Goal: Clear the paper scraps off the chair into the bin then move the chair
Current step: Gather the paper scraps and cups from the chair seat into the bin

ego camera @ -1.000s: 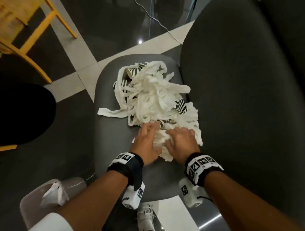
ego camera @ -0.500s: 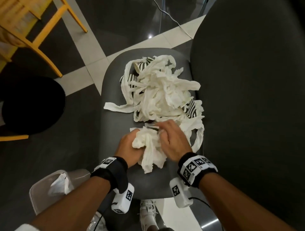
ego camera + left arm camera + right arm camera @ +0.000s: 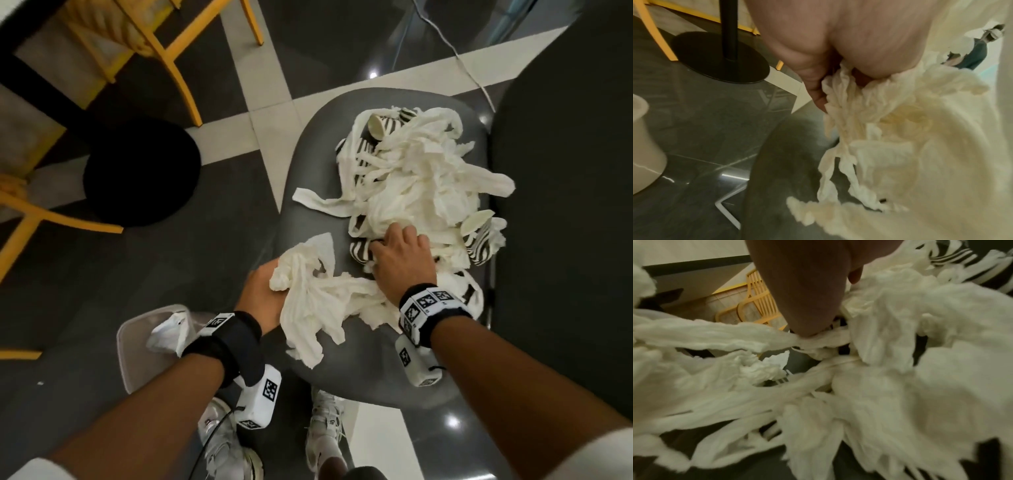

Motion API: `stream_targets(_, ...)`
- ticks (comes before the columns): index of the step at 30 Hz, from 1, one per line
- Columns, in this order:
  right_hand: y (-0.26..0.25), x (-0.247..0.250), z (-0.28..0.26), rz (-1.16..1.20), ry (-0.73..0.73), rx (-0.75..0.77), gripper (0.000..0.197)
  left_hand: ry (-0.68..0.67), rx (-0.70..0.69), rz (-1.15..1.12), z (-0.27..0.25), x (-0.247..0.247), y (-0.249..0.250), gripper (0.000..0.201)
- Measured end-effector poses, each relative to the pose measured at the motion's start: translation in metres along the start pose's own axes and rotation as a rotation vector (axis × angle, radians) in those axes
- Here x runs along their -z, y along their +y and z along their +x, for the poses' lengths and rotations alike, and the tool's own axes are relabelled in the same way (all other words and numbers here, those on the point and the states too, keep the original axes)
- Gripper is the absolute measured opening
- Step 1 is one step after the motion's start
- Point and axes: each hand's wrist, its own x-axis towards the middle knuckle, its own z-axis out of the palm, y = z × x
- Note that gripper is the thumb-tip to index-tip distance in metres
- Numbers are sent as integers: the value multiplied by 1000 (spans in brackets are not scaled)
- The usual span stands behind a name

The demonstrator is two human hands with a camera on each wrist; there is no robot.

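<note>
Gripping a tissue wad (image 3: pixel 308 301), the left hand (image 3: pixel 260 298) sits nearest the bin (image 3: pixel 137 342), near-left below; the right hand (image 3: pixel 400 260) digs curled fingers into the scrap pile (image 3: pixel 421 185).

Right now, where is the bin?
In the head view the bin stands on the floor at lower left, beside the grey chair and under the left hand.
</note>
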Motion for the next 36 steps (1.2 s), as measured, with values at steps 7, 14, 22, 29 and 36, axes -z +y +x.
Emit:
stream_targets(7, -36, 36, -7, 79, 124, 70, 32, 113, 140, -137, -11, 48, -29, 35)
stream_targets(14, -138, 59, -16, 864, -156, 128, 19, 140, 385, -602, -34, 101, -72, 24)
stream_targets(22, -330, 10, -19, 1198, -504, 18, 33, 418, 482, -482, -69, 178, -185, 27)
stream_targets(29, -458, -56, -15, 1250, -559, -106, 36, 390, 487, -302, -80, 204, -306, 23)
stream_targets(36, -493, -126, -11, 930, -697, -216, 43, 171, 456, -378, -81, 175, -386, 43)
